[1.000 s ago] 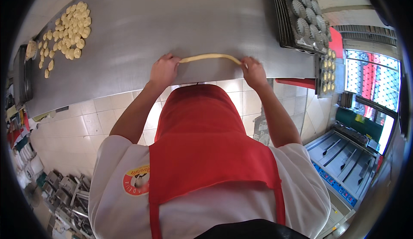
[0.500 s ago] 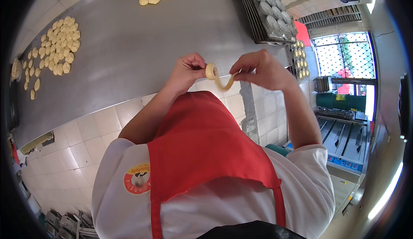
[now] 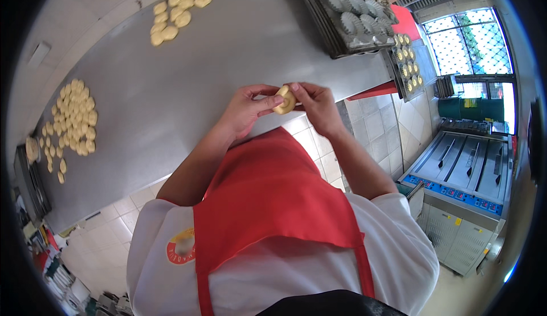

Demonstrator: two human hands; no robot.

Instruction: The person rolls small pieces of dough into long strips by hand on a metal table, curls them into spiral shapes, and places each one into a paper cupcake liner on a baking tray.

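Observation:
A small coiled roll of pale dough (image 3: 284,101) is held between both hands, above the near edge of the steel table (image 3: 211,65). My left hand (image 3: 250,108) pinches its left side with thumb and fingers. On the other side, my right hand (image 3: 314,104) has its thumb and fingers closed on the roll's upper right. Wound in a spiral, the dough shows no loose tail hanging down. Parts of its rim are hidden behind my fingers.
Many dough pieces (image 3: 77,117) lie at the table's left, with a smaller group (image 3: 175,15) at the far side. Fluted metal molds (image 3: 350,5) fill a tray on stacked trays at the far right. Beyond it rests a tray of filled molds (image 3: 408,68). An oven (image 3: 456,173) stands right.
The hanging dough strip has been wound into the coil. My right hand has moved left and now meets my left hand at the roll. The view has shifted.

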